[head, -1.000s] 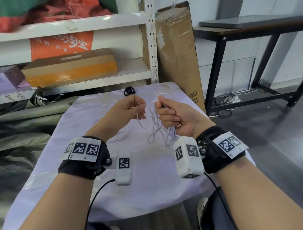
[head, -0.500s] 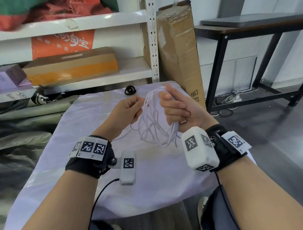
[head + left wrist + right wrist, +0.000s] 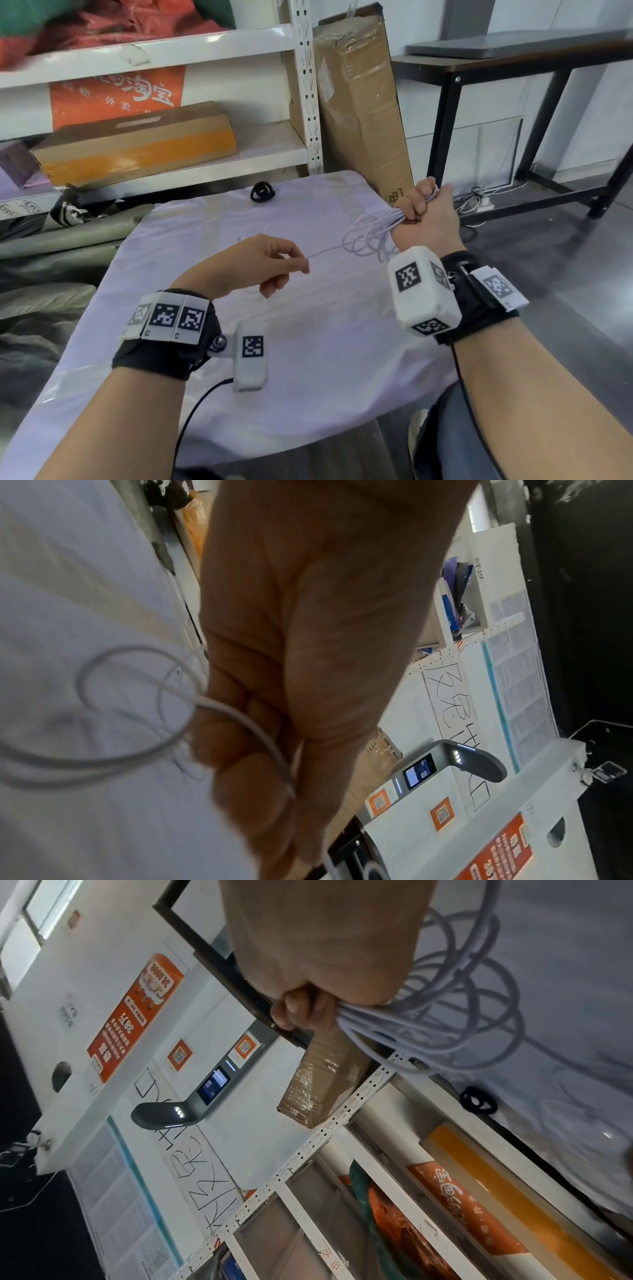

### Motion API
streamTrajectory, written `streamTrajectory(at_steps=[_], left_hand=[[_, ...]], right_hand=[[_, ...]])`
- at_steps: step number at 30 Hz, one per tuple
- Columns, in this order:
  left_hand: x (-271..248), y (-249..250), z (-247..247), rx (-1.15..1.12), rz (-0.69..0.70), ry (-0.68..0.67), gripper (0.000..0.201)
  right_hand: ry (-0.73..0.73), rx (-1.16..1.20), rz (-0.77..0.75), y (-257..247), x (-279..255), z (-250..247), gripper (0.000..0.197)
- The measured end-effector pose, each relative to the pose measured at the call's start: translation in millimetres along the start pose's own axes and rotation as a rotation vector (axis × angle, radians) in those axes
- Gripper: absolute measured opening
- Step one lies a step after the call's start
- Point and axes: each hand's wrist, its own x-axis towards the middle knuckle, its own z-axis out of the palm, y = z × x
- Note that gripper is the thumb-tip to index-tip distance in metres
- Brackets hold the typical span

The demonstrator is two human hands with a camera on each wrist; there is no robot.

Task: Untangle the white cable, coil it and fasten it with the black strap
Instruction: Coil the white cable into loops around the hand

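Several loops: the white cable (image 3: 368, 233) is gathered into a bundle of coils, and one single strand runs out of it to the left and nearer.
Cable place: held in the air above the cloth-covered table (image 3: 308, 342), near its far right corner.
Cable axis: the free strand lies roughly left to right, sloping up toward the right, from the left hand to the coils; the coils hang down and leftward from the right fist.
Right hand (image 3: 426, 214): fingers curled tight around the gathered strands, which pass through the fist and fan out into loops below it; the right wrist view shows the same bundle (image 3: 445, 1010) leaving the fist beside a curled finger.
Left hand (image 3: 260, 263): thumb and forefinger pinch the strand where it ends at the hand; the other fingers are loosely curled.
Hidden: the cable's ends and plugs cannot be made out; in the left wrist view the strand (image 3: 240, 723) crosses the fingers (image 3: 246, 791) and is blurred, with more loops lying on the cloth behind.
Black strap (image 3: 262, 192): lies curled on the far edge of the table, well apart from both hands.
Beyond: a white shelf (image 3: 205, 171) with a cardboard box (image 3: 137, 144) stands behind the table.
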Motion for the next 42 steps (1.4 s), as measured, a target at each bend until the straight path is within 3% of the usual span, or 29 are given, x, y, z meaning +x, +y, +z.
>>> streamTrajectory(at_steps=[3,6,10,13,15,22,27,32,42], left_hand=[[-4.8,-12.7,-7.9,0.132,-0.123,-0.066,0.023],[-8.8,-28.1,-20.3,0.201,-0.167,0.037,0.027],[-11.4,-30.2,-28.5,-0.027,-0.041,0.215,0.020],[-12.6,-22.8,-24.6,-0.268,0.012,0.184,0.023],[-13.7,-16.3,-22.4,-0.314,0.023,0.139,0.023],[-22.6,3.4,-22.1,-0.016,0.013,0.151,0.012],[-28.2,16.1,-17.8,0.029,0.039,0.063,0.011],[-25.3,23.7,-14.4,-0.019,0.091,0.057,0.011],[-10.7,21.0,-5.4,-0.020,0.206,0.246,0.013]], right_hand=[[0.083,-0.083,-0.151,-9.7,0.4,-0.3,0.043],[0.146,-0.152,-0.234,-19.4,1.7,-3.7,0.039],[0.190,-0.315,-0.290,-14.0,-0.3,-5.7,0.040],[0.182,-0.416,-0.333,-6.2,-3.1,-0.9,0.037],[0.184,-0.470,-0.339,-2.6,-5.3,2.0,0.034],[0.151,-0.603,-0.296,7.7,-6.5,4.4,0.034],[0.007,-0.661,-0.166,13.9,-17.9,6.2,0.031],[-0.183,-0.990,0.086,25.6,-24.3,7.9,0.020],[-0.567,-1.543,0.237,42.5,-44.0,9.7,0.025]])
